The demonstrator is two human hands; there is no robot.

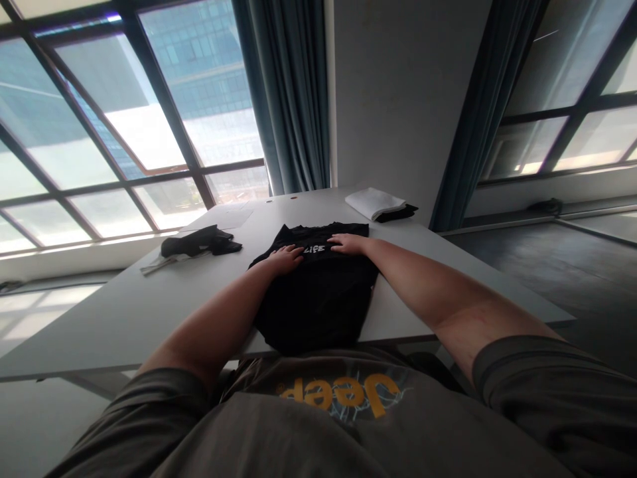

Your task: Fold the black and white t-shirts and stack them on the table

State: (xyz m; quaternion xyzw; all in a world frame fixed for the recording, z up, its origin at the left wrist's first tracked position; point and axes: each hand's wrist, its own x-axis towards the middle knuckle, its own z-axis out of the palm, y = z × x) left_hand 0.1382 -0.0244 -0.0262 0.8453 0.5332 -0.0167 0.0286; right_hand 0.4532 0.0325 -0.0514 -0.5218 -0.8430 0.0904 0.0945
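I am stretching both arms straight out over the shirt, which is lying on the surface and reaching its near edge. My left hand and right hand are resting palm-down on the shirt's far half, either side of its white lettering, fingers lying open and flat, gripping nothing. A dark cloth is lying left of the shirt.
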